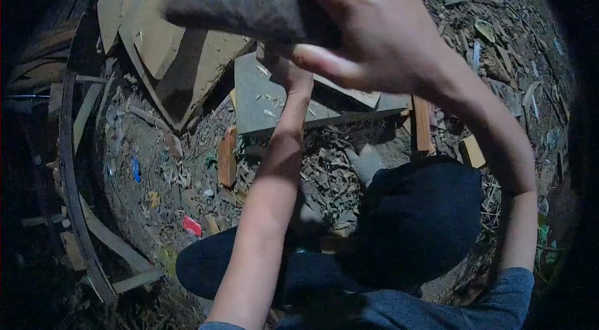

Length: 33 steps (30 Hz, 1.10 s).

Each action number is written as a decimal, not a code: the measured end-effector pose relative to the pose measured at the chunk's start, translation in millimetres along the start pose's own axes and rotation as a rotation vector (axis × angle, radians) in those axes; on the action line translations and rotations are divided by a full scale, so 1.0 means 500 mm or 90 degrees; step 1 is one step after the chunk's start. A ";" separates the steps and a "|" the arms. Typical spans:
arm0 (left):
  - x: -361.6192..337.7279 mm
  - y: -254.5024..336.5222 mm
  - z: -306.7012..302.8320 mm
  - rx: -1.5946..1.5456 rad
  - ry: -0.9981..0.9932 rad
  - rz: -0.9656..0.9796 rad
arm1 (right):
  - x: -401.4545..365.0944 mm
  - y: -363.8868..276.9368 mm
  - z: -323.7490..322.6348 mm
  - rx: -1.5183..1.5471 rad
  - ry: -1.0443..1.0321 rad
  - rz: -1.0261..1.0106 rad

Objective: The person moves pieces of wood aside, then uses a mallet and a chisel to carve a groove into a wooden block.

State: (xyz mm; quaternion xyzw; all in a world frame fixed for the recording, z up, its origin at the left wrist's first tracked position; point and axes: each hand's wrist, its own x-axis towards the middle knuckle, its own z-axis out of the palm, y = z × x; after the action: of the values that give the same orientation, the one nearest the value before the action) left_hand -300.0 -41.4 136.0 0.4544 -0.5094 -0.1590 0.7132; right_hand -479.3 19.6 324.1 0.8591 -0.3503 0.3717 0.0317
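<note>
Gripping one club (231, 6), the right hand (387, 36) has its fingers closed around an end, holding it in the air above the left hand (286, 71), whose fingers are mostly hidden over one board (259, 111), so I cannot tell how far open they are or what they hold. One plank (369, 100) lies on the board; two reddish blocks (227, 158), one yellow block (473, 152), one blue scrap (135, 169) and one red wrapper (192, 226), its markings unreadable, lie around it.
</note>
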 end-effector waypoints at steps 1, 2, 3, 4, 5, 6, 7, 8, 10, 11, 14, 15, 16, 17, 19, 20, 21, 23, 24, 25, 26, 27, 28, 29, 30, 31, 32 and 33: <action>-0.012 -0.013 -0.001 0.006 0.003 -0.006 | -0.005 0.002 0.011 0.007 -0.006 0.000; -0.027 -0.004 0.012 0.151 0.050 0.076 | -0.010 0.003 0.018 -0.022 -0.077 0.026; -0.039 0.013 0.019 0.293 0.089 0.161 | -0.018 0.006 0.022 -0.054 -0.145 0.055; -0.028 0.022 -0.014 0.010 0.016 0.033 | -0.027 0.024 0.037 0.002 -0.173 0.073; -0.017 0.054 -0.011 -0.003 0.010 0.037 | -0.038 0.037 0.041 -0.010 -0.168 0.078; -0.008 0.102 -0.007 -0.215 0.033 -0.034 | -0.049 0.048 0.047 0.111 -0.157 0.143; -0.007 0.126 -0.018 -0.418 0.056 -0.114 | -0.070 0.052 0.056 0.242 -0.151 0.215; 0.000 0.110 -0.037 -0.112 0.081 -0.209 | -0.091 0.057 0.060 0.346 -0.186 0.307; 0.000 0.145 -0.045 -0.082 0.159 -0.176 | -0.160 0.083 0.095 0.294 -0.200 0.342; 0.002 0.143 -0.050 -0.132 0.188 -0.175 | -0.197 0.094 0.114 0.237 -0.211 0.375; 0.018 0.146 -0.057 -0.175 0.240 -0.239 | -0.296 0.105 0.153 0.168 -0.339 0.474; 0.027 0.136 -0.062 -0.173 0.240 -0.242 | -0.315 0.101 0.158 0.169 -0.343 0.476; 0.036 0.124 -0.066 -0.158 0.188 -0.215 | -0.331 0.094 0.162 0.147 -0.370 0.503; 0.046 0.122 -0.064 -0.142 0.136 -0.189 | -0.345 0.088 0.168 0.124 -0.399 0.529; 0.070 0.113 -0.052 -0.114 0.149 -0.177 | -0.359 0.083 0.176 0.136 -0.417 0.544; 0.085 0.121 -0.044 -0.148 0.183 -0.195 | -0.356 0.080 0.174 0.140 -0.417 0.545; 0.099 0.126 -0.039 -0.180 0.218 -0.212 | -0.357 0.079 0.174 0.144 -0.416 0.547; 0.118 0.132 -0.031 -0.175 0.198 -0.164 | -0.368 0.086 0.180 0.164 -0.391 0.546; 0.121 0.141 -0.031 -0.189 0.155 -0.182 | -0.370 0.089 0.180 0.167 -0.393 0.548; 0.122 0.151 -0.030 -0.203 0.113 -0.199 | -0.371 0.090 0.181 0.172 -0.396 0.550; 0.117 0.159 -0.019 -0.187 0.081 -0.204 | -0.368 0.091 0.180 0.176 -0.401 0.552; 0.110 0.164 -0.008 -0.181 0.081 -0.208 | -0.362 0.090 0.176 0.172 -0.420 0.549; 0.102 0.168 0.004 -0.167 0.065 -0.232 | -0.360 0.088 0.176 0.167 -0.438 0.546; 0.094 0.168 0.012 -0.153 0.048 -0.256 | -0.363 0.088 0.178 0.172 -0.442 0.548; 0.088 0.160 0.017 -0.153 0.038 -0.256 | -0.365 0.088 0.179 0.179 -0.426 0.544; 0.082 0.155 0.026 -0.149 0.039 -0.259 | -0.367 0.089 0.180 0.187 -0.410 0.539; 0.075 0.151 0.037 -0.119 0.063 -0.253 | -0.368 0.090 0.179 0.191 -0.413 0.540; 0.070 0.147 0.046 -0.090 0.085 -0.247 | -0.367 0.091 0.179 0.196 -0.415 0.545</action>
State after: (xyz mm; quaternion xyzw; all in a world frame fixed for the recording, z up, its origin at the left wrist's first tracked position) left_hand -322.2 -37.2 217.5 0.5024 -0.3519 -0.2982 0.7313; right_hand -540.4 63.3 129.0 0.7053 -0.6013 0.1133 -0.3580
